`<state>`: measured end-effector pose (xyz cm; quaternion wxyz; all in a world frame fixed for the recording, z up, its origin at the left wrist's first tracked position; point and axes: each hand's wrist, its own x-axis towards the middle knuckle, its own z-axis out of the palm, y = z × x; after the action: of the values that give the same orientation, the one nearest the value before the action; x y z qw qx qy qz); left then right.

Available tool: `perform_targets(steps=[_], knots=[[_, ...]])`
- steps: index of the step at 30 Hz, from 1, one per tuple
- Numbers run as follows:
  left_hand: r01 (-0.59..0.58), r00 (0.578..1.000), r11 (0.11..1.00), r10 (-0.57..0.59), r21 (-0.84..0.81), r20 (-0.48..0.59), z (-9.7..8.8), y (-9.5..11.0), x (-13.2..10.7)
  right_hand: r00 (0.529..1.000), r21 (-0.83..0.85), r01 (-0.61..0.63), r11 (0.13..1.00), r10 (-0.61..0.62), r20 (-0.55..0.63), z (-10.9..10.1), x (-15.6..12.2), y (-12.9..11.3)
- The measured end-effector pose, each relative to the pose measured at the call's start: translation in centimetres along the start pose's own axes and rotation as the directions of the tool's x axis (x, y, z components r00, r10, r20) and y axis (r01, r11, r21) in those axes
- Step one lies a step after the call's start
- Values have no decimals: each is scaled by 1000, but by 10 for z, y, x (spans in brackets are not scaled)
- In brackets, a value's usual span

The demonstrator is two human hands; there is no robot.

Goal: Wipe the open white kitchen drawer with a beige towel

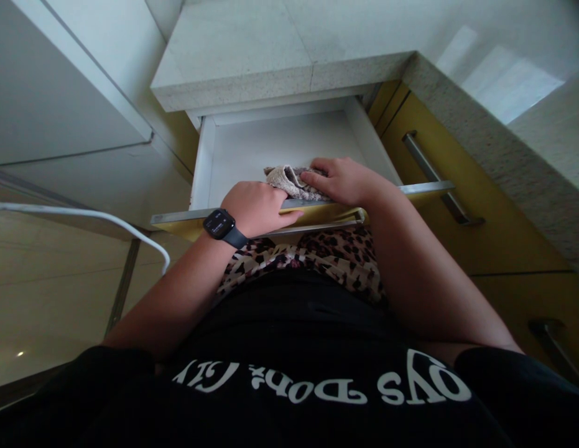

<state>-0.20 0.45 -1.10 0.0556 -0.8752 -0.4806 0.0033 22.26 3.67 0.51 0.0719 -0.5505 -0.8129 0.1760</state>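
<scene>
Cloth (289, 182) in hand, at the drawer's (261, 140) front edge.
Apparently a cloth-handling step: the right hand (347, 180) grips it; the left (254, 208) lies over that edge, its closure unclear. Moving the cloth calls for keeping the right grip firm.

Rough, nubbly grey-brown cloth (289, 181); smooth, matt white rectangular drawer interior (280, 137).
Glossy, pale stone-look countertop (499, 81); smooth, dull-sheened grey metal bar handle (426, 164).

A cloth (289, 180) was held by the right hand (342, 180) inside the drawer (280, 137), whose front edge (186, 215) was clasped by the left hand (256, 208).
</scene>
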Motion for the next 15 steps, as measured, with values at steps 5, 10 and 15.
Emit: perform_targets(steps=[5,10,15], knots=[[-8,1000,1000,8,3,4,-1,0,0,1000,1,-9,1000,9,8,0,0,0],[-7,1000,1000,6,5,12,-1,1,0,1000,6,-10,1000,10,11,-1,0,-1],[-5,1000,1000,5,7,19,-1,1,0,1000,11,-13,1000,13,16,-2,-1,-2]])
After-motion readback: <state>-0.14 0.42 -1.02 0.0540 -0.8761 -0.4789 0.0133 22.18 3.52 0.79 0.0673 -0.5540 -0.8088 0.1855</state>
